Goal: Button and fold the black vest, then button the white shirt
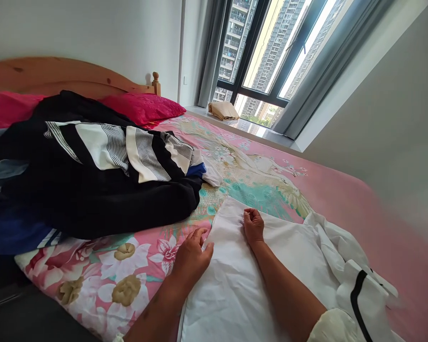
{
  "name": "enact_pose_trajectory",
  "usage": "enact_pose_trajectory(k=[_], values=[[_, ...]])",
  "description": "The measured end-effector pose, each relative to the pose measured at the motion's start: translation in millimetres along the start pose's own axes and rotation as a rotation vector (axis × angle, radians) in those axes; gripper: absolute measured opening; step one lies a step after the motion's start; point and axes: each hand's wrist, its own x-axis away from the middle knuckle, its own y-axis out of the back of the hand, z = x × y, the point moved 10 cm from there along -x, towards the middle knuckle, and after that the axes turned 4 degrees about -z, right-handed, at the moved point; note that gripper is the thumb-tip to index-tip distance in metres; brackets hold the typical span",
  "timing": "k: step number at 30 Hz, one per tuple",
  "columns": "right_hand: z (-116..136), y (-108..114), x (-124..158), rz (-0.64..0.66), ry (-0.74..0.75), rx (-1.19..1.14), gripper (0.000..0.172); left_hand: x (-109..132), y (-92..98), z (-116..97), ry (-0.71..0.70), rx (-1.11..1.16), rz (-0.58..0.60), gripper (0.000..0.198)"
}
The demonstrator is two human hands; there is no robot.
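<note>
A white garment lies spread on the bed in front of me, its left edge fairly straight. At its right side the cloth is bunched, and a part with a black stripe shows there. My left hand is over the garment's left edge, thumb and fingers apart, with nothing held. Farther up, my right hand is closed in a loose fist over the white cloth near its upper edge. No fabric is seen gathered in that fist, though the undersides of its fingers are hidden.
A heap of dark clothes, with a black, white and striped piece on top, covers the left of the flowered bed sheet. Behind it are a red pillow and wooden headboard. A beige bag rests on the windowsill.
</note>
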Motion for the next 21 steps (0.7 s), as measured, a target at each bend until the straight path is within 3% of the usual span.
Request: enact_pose_trajectory(k=[4, 8, 14, 19, 21], values=[[19, -9, -8, 0.064, 0.053, 0.111, 0.030, 1, -7.6, 4, -0.002, -0.012, 0.048, 0.034], [38, -36, -33, 0.202, 0.100, 0.227, 0.026, -1, -6.8, 14, 0.070, 0.036, 0.035, 0.035], [28, -74, -66, 0.273, 0.031, 0.312, 0.012, -4, -8.6, 23, 0.108, 0.026, 0.044, 0.034], [22, -84, -64, 0.275, -0.012, 0.288, 0.009, -6, -7.4, 22, 0.071, 0.023, 0.000, 0.031], [30, -81, -54, 0.284, -0.019, 0.268, 0.023, -7, -4.0, 21, 0.030, 0.034, -0.049, 0.027]])
